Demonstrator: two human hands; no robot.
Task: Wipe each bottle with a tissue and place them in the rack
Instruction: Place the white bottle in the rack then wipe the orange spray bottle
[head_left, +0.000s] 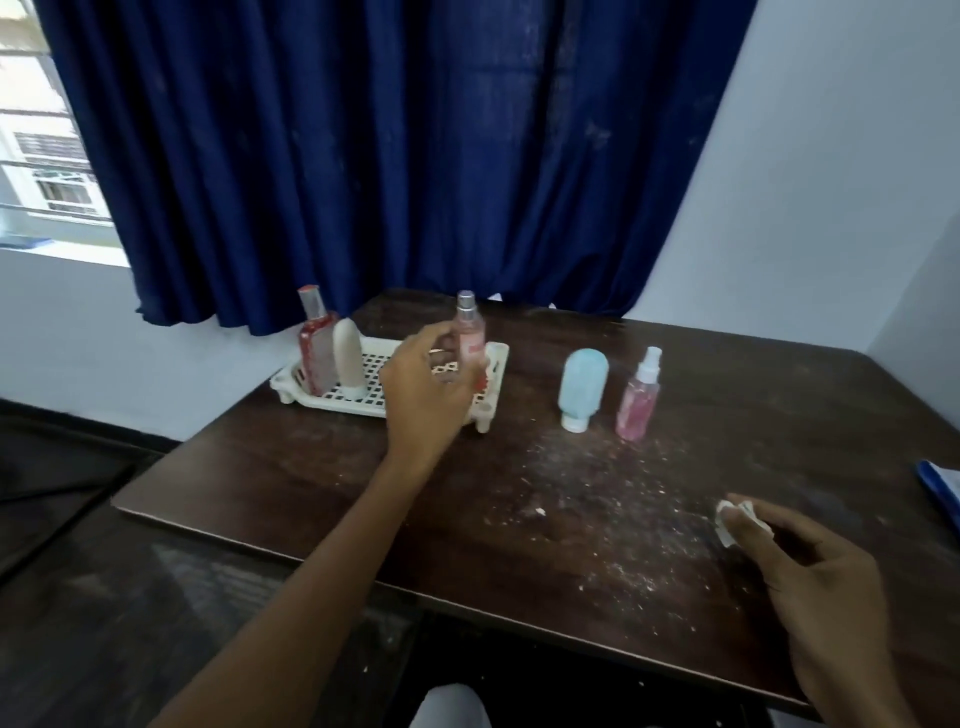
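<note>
I'm gripping the spray bottle (470, 332) upright, left hand (426, 384), for the rack (358, 402). Right hand (810, 571) is pinching the tissue (727, 519).

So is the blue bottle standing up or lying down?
Standing up, but upside down: the blue bottle balances on its white cap on the table, beside the pink spray bottle.

Dark wood table (779, 395) w/ white specks, navy curtain (395, 156), daylit window (47, 156) left, pale walls (841, 182)
</note>
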